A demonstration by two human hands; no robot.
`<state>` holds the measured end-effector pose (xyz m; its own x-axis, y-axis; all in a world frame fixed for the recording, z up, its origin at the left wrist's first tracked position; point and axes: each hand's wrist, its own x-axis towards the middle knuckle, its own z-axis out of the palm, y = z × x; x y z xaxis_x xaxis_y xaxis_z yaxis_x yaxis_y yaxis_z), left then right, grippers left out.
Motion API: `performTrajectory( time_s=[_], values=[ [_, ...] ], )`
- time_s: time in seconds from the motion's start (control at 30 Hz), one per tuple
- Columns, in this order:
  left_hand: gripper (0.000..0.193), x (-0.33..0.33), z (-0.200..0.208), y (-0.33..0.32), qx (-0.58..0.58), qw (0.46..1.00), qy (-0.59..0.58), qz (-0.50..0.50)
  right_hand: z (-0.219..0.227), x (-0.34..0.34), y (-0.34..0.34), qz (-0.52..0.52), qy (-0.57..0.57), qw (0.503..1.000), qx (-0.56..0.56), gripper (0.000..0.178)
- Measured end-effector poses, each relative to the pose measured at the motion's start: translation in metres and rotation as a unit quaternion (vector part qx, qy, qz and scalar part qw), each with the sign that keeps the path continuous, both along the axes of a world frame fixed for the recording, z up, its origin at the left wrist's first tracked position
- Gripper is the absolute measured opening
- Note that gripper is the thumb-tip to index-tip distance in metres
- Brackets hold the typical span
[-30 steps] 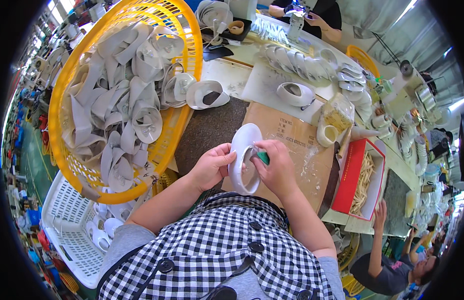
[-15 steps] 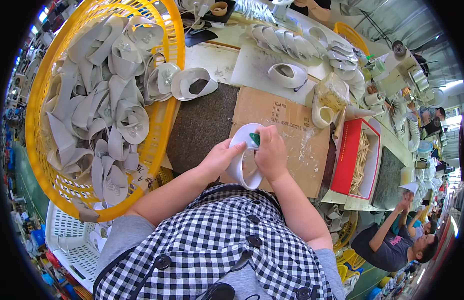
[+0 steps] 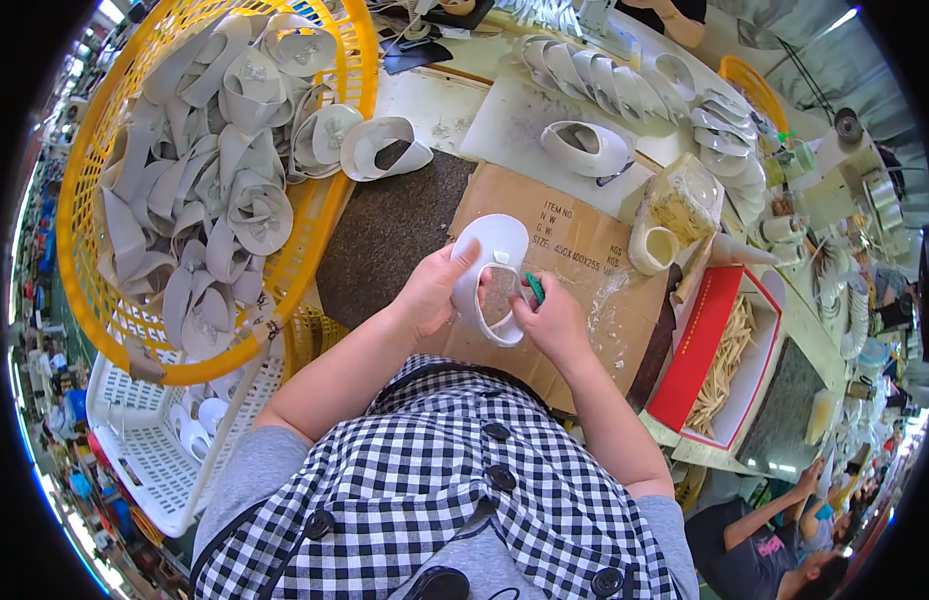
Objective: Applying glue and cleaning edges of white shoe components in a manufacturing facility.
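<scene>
Over the near edge of the cardboard sheet (image 3: 534, 215), my left hand (image 3: 429, 290) grips a white shoe upper (image 3: 501, 235) by its left side, thumb on top. It has a broad rounded flap at the far end and an open loop toward me. At the right side of the loop, my right hand (image 3: 554, 318) is closed on a small green tool (image 3: 534, 289), mostly hidden by the fingers, so its kind cannot be told. A single white upper (image 3: 586, 150) lies beyond the cardboard, and another (image 3: 386, 148) rests at the yellow basket's edge.
A yellow basket (image 3: 329, 225) full of uppers stands left, above a white crate (image 3: 134, 450). At right are a red box (image 3: 694, 345) of thin wooden sticks and a glue-crusted block (image 3: 679, 200). Rows of uppers (image 3: 604, 82) lie farther back. Other people work beyond.
My right hand has come down from the upper's flap to the side of its loop, with the green tool still in it. The upper has turned, its flap now facing up more fully.
</scene>
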<state>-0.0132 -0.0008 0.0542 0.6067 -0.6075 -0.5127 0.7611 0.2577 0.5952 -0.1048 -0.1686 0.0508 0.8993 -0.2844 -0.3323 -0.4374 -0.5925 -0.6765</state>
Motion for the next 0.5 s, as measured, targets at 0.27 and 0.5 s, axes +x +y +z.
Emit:
performTrajectory(
  time_s=[0.27, 0.5],
  values=[
    [0.015, -0.041, 0.006, -0.002, 0.057, 0.998, -0.023, 0.003, 0.002, -0.013, 0.011, 0.041, -0.226, 0.958, -0.174, 0.043],
    [0.014, -0.054, 0.007, 0.025, 0.001, 0.999, 0.038, 0.014, 0.028, -0.008, 0.042, 0.149, -0.324, 0.909, -0.214, 0.038]
  ],
)
